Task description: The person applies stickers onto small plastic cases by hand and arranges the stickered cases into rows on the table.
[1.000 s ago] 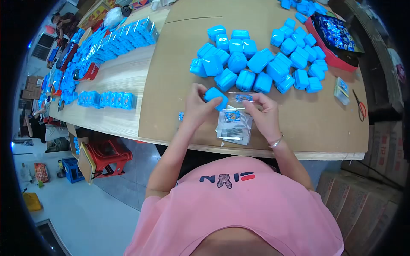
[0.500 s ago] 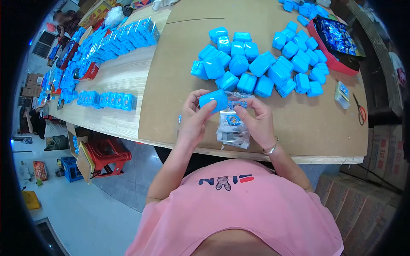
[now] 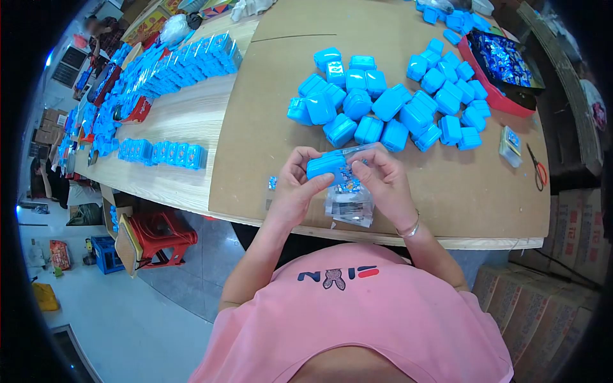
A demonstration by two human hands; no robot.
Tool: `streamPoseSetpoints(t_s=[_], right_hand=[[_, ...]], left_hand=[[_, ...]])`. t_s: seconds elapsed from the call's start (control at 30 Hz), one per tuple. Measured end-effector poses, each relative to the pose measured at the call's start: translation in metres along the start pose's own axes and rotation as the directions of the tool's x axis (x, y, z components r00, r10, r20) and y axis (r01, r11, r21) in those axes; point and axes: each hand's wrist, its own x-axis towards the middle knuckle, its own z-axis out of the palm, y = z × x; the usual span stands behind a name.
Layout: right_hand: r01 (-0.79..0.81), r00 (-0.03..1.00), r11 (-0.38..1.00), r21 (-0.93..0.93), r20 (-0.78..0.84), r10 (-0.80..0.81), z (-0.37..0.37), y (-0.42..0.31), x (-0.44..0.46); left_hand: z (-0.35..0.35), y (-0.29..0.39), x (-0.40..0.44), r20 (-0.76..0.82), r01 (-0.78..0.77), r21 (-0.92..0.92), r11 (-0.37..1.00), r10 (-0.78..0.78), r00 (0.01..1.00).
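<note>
My left hand (image 3: pixel 295 191) is closed around a small blue plastic case (image 3: pixel 324 165), thumb along its near side. Against the case's right end, my right hand (image 3: pixel 388 185) pinches a clear plastic piece with coloured print (image 3: pixel 345 175); whether it is a bag or a sticker sheet I cannot tell. Just below both hands lies a pile of clear printed plastic pieces (image 3: pixel 350 209), partly hidden by the right fingers. A small blue printed piece (image 3: pixel 272 183) rests left of my left wrist. Beyond the hands, many similar blue cases (image 3: pixel 357 102) are heaped loosely.
At the right stand a red tray (image 3: pixel 504 96) with blue packets, a small clear box (image 3: pixel 510 147) and orange-handled scissors (image 3: pixel 539 169). Rows of blue cases (image 3: pixel 179 70) fill the left table. A red stool (image 3: pixel 163 236) is below it. Another person (image 3: pixel 105 38) is at the far left.
The blue case has moved slightly right and down and turned in my left hand. My right fingers have shifted up along the clear plastic, which now meets the case.
</note>
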Motion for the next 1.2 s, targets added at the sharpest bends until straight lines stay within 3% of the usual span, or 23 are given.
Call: streamPoseSetpoints(t_s=[0.07, 0.23, 0.3, 0.37, 0.53, 0.87, 1.2], right_hand=[[0.058, 0.998, 0.994, -0.097, 0.015, -0.057, 0.000, -0.002, -0.001], [-0.101, 0.995, 0.993, 0.065, -0.014, 0.102, 0.009, -0.021, 0.001], [0.144, 0.984, 0.948, -0.285, -0.065, -0.169, 0.018, -0.021, 0.003], [0.331, 0.905, 0.727, -0.602, -0.013, -0.424, 0.026, -0.021, 0.004], [0.339, 0.874, 0.573, -0.746, 0.025, -0.485, 0.036, -0.011, 0.004], [0.367, 0.888, 0.758, -0.540, -0.039, -0.457, 0.021, -0.012, 0.003], [0.448, 0.861, 0.708, -0.546, 0.051, -0.506, 0.025, -0.013, 0.003]], left_hand=[[0.001, 0.000, -0.001, 0.004, 0.008, -0.005, 1.000, -0.008, 1.000], [0.008, -0.003, -0.001, -0.009, -0.005, -0.059, 0.998, 0.005, 1.000], [0.010, -0.004, -0.002, -0.046, -0.015, -0.075, 0.997, 0.011, 0.999], [0.013, -0.005, -0.004, -0.088, -0.025, -0.094, 0.995, 0.017, 0.996], [0.038, 0.000, 0.000, -0.123, -0.028, -0.033, 0.999, 0.024, 0.992], [0.035, 0.003, -0.014, -0.070, -0.030, -0.054, 0.998, 0.027, 0.997], [0.025, 0.004, -0.023, -0.058, -0.015, -0.049, 0.999, 0.012, 0.998]])
